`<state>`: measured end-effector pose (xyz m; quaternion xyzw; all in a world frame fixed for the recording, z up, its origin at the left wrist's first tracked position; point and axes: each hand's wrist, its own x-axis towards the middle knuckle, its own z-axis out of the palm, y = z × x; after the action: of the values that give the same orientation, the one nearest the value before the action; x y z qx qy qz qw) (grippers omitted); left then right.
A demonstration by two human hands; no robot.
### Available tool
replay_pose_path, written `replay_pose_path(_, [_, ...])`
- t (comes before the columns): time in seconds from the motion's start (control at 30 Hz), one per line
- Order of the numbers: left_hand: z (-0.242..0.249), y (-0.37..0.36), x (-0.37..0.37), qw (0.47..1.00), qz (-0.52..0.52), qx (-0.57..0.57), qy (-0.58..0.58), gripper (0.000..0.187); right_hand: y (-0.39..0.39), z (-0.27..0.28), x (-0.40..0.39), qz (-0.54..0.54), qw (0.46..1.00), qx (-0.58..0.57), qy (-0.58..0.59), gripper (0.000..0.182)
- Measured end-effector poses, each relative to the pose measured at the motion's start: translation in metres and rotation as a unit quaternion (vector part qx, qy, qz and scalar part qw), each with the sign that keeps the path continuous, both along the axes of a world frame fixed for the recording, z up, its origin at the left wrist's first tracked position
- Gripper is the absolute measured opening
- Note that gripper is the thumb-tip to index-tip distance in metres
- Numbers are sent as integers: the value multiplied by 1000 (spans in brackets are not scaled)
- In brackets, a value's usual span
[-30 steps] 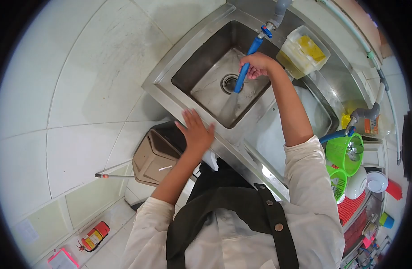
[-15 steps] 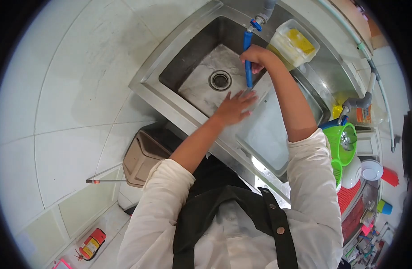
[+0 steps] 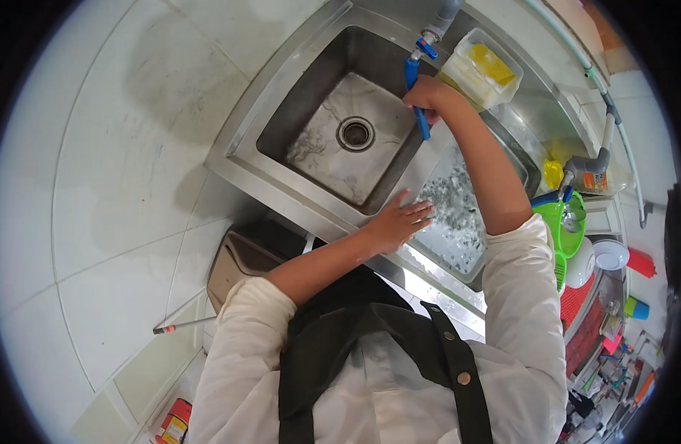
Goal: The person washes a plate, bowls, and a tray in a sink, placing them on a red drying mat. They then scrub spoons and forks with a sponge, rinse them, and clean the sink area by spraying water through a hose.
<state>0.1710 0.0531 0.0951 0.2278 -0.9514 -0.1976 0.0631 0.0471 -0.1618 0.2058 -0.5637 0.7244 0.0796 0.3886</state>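
My right hand is wrapped around a blue hose that hangs from the tap with a blue valve handle. The hose's lower end points down by the divider between two steel basins. My left hand, fingers spread, is over the steel ledge near the sink's front and holds nothing. To its upper left lies the left basin, wet, with a round drain. Beside my left fingers, the right basin shows a rippled, mottled surface, partly hidden by my right forearm.
A clear plastic container with something yellow stands behind the right basin. A green basket, white bowl and plate are to the right. A brown bin stands below the sink's left. A fire extinguisher is at lower left.
My left hand has moved from below the hose end toward the sink's front edge. The hose end has swung slightly right. The right basin's smooth pale surface has become rippled and mottled.
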Motion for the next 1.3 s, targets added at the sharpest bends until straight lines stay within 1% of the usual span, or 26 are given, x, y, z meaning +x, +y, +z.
replay_pose_path(0.03, [-7,-5,-1,998,-64,-16,14,49,-2,-2,1,-3,1000,1,4,18])
replay_pose_path(0.13, [-17,-52,-10,994,-102,-35,8,44,-4,-8,-4,-2,1000,-18,14,19])
replay_pose_path(0.2, [-4,-81,-17,998,-21,-23,60,46,-3,-12,-3,-40,996,-4,-78,24])
replay_pose_path(0.27, [-15,-105,-21,993,91,-32,62,48,1,-17,-2,-60,990,-26,-121,29])
replay_pose_path(0.3, [-22,-116,-27,978,179,63,85,50,0,-27,-3,-72,989,-21,-128,32])
replay_pose_path(0.37, [-34,-123,-11,971,233,41,44,54,15,-50,-14,-102,987,-16,-125,34])
replay_pose_path(0.4, [-32,-126,1,971,238,1,23,55,34,-56,-18,-73,965,-155,-200,31])
replay_pose_path(0.43, [-33,-125,10,969,248,16,-6,59,52,-62,-23,-37,917,-292,-268,29])
replay_pose_path(0.5, [-34,-122,27,941,319,87,-73,66,96,-79,-50,-158,854,-393,-301,29])
replay_pose_path(0.53, [-35,-121,35,908,376,144,-112,68,122,-93,-70,-251,835,-383,-305,27])
replay_pose_path(0.6, [-43,-118,60,881,414,192,-123,72,186,-122,-111,-462,772,-327,-290,21])
replay_pose_path(0.63, [-41,-115,72,883,416,198,-92,70,221,-150,-136,-506,768,-305,-247,27])
replay_pose_path(0.7, [-30,-103,94,892,407,193,-22,65,286,-179,-164,-577,781,-149,-187,32])
replay_pose_path(0.73, [-23,-95,103,899,398,182,17,62,305,-193,-159,-581,779,-150,-183,32])
replay_pose_path(0.8, [-3,-79,113,897,393,197,40,57,334,-219,-141,-614,787,-22,-58,34])
replay_pose_path(0.87, [4,-65,120,895,391,208,63,53,324,-201,-120,-719,661,105,-187,33])
replay_pose_path(0.9, [5,-59,122,894,390,206,78,51,308,-174,-106,-769,499,161,-366,35])
replay_pose_path(0.93, [6,-58,122,894,390,202,94,48,297,-198,-107,-578,487,181,-629,34])
replay_pose_path(1.0, [14,-54,116,887,387,205,146,46,249,-110,-72,-529,534,158,-640,23])
replay_pose_path(1.03, [21,-48,115,878,383,213,194,44,225,-61,-48,-498,526,149,-673,24])
replay_pose_path(1.07, [28,-41,108,881,380,213,186,44,209,-36,-33,-467,517,137,-704,25])
replay_pose_path(1.13, [44,-23,83,921,263,188,217,41,188,-20,-25,-368,568,38,-735,27])
replay_pose_path(1.17, [53,-10,72,948,175,185,192,42,189,-21,-27,-368,565,37,-737,27])
replay_pose_path(1.23, [67,14,51,976,-26,181,119,42,197,-22,-38,-392,696,-192,-570,26])
replay_pose_path(1.27, [71,23,44,971,-138,179,73,43,215,-30,-52,-370,777,-241,-449,26])
replay_pose_path(1.3, [67,30,42,970,-144,180,75,43,241,-43,-72,-341,839,-284,-314,27])
